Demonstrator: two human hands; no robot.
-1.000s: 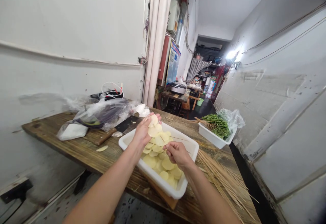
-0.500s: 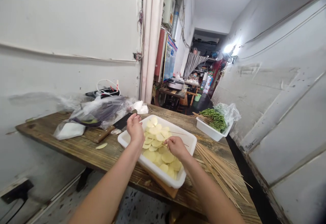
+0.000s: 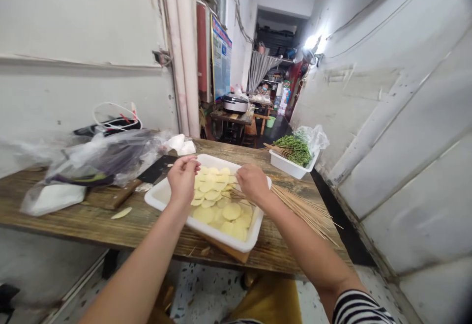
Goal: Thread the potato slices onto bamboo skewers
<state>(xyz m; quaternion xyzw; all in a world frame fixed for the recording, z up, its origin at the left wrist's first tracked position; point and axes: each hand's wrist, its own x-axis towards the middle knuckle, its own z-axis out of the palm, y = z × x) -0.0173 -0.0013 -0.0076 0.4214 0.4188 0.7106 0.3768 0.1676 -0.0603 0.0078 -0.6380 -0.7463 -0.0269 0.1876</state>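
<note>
Rough wooden tabletop (image 3: 73, 220), smooth white plastic tray (image 3: 221, 233), bamboo skewers (image 3: 302, 211)

One camera worn on the person's head looks forward and down along the forearms (image 3: 143, 260), close above the left hand (image 3: 183, 181) and right hand (image 3: 253, 184). Its wide view takes in the wooden desk (image 3: 70, 218) directly under and beside the hands, and a long narrow corridor (image 3: 276, 127) far ahead of them.
</note>
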